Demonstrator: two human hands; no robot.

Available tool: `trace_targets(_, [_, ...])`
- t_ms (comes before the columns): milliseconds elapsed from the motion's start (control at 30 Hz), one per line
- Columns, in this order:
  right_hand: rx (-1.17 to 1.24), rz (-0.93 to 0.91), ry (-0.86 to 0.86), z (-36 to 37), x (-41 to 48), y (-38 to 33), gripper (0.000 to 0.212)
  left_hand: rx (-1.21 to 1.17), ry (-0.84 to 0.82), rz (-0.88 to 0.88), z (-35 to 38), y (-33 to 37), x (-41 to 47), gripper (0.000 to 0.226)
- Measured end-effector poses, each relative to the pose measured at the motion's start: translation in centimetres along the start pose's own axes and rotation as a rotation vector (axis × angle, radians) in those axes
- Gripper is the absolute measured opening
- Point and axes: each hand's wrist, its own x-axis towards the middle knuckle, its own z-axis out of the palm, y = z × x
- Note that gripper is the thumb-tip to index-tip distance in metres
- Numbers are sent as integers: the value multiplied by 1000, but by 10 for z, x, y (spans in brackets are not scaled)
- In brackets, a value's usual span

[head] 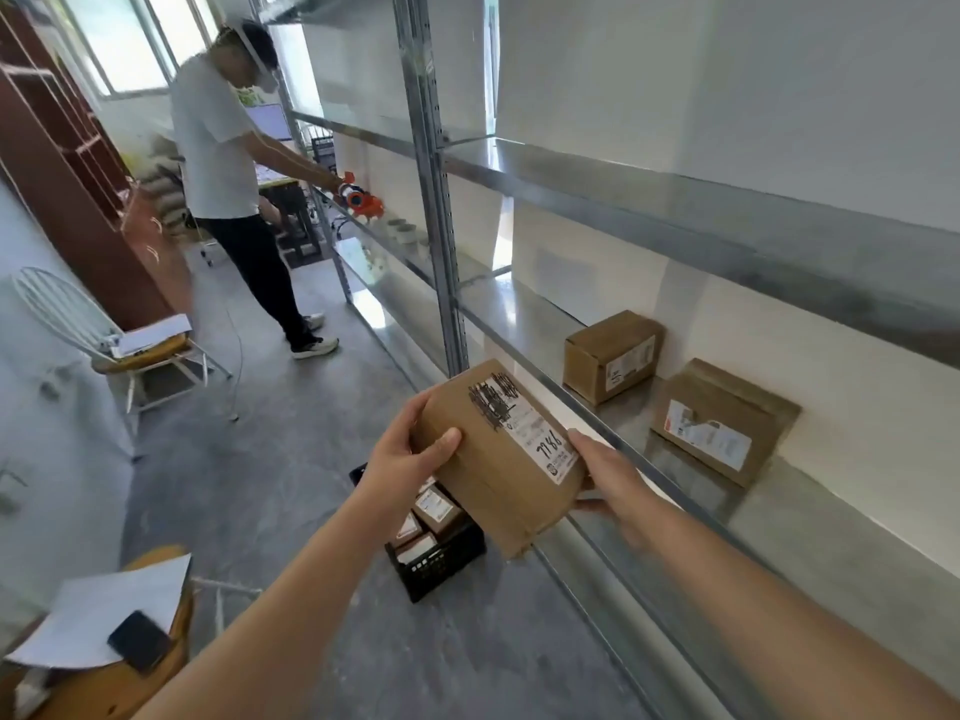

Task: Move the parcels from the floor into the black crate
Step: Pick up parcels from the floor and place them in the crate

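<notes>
I am holding a brown parcel (498, 459) up in the air with both of my hands. My left hand (410, 459) grips its left end. My thumb lies on the top face and my other fingers curl round the far side. My right hand (608, 475) grips the right end, with my thumb up by the edge and my fingers tucked under, where I cannot see them well. The parcel is tilted, and its white label (540, 439) faces up at me. The label has black scribble at one end and numbers in black pen.

The black crate (441, 561) sits on the grey floor (291, 459), right under the parcel, so the parcel hides part of it. Some small parcels (436, 509) with white labels are in the crate, packed close together.

On my right is a long metal shelf (779, 537). Two more boxes are on it, by the wall. One is a brown box (613, 356) that sits flat. Just beside it is a wider box (722, 420) that seems to lean back on the wall.

Far off, another person (223, 148) in a white top stands at the same shelf and reaches out to an orange thing (363, 200) on it. A white chair (67, 314) stands on my left. Down by my left arm is a round wooden stool (104, 693) with papers (104, 610) and a dark phone (139, 640) on top.
</notes>
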Motion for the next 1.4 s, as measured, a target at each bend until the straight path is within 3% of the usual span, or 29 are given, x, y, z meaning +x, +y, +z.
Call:
trace_targets(100, [-24,5,-92,9,33,-5,43,17,122,-27,5,-13,23,50])
trace_targets(267, [48,26,-225,27,78,-25,46,-35,323,-72,-3,-26,59,70])
trace_targets(433, [65,-20,-321,70,108,-51,51,-98,505,-19,-30,-31,79,26])
trace_targets(600, [-22,-37,-395,141,139,-77,57,-111,651,-25,-80,-41,93,34])
trace_targets(767, [-141,-13,-360,222,173,-89,48,-236,654,-130,-153,-58,112,44])
trace_targets(867, [-168,12,-367,264,195,-91,44,-252,577,-215,-201,-65,125,72])
trace_targets(933, [-186,20,-338,288,211,-96,44,-263,522,-232,-232,-70,137,79])
trace_targets(1067, [-213,83,-279,323,245,-102,44,-317,479,-237,-279,-88,167,67])
trace_targets(1200, [-283,100,-294,339,271,-101,46,-409,502,-278,-293,-114,187,37])
trace_targets(1400, [-257,63,-279,346,317,-107,44,-410,495,-291,-299,-130,230,24])
